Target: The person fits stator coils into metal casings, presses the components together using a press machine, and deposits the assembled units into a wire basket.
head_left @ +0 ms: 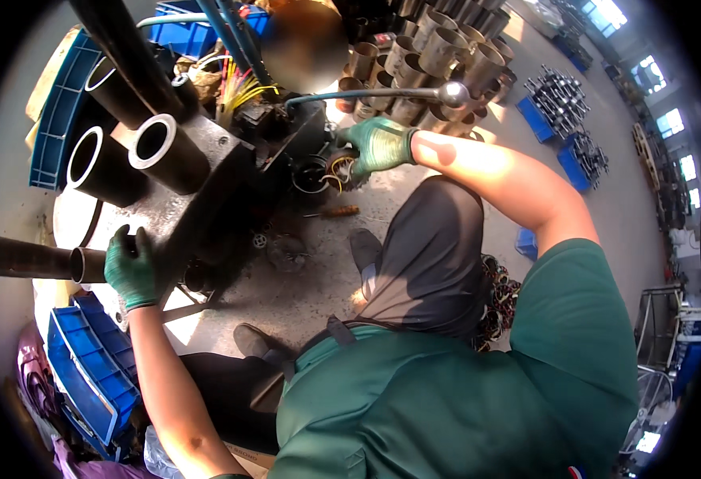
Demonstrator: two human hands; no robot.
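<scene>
My left hand (131, 271), in a green glove, is closed round the right end of a short metal tube (89, 265), its round mouth facing left. A long dark bar (21, 255) comes in from the left, in line with the tube. My right hand (378, 146), also gloved, is curled beside a dark round piece with a yellowish ring (340, 166); what lies inside its fingers is hidden. Above that wrist passes a lever with a shiny ball end (453, 94). Upright on the metal worktable (159, 219) stand thick tubes (173, 156), with bright rims.
Blue bins (91, 375) sit at the lower left. Many metal tubes (444, 52) are stacked beyond my right hand. On the floor lie a wooden-handled tool (339, 211) and bins of metal parts (558, 100). Yellow and red strips (243, 89) stand behind the table.
</scene>
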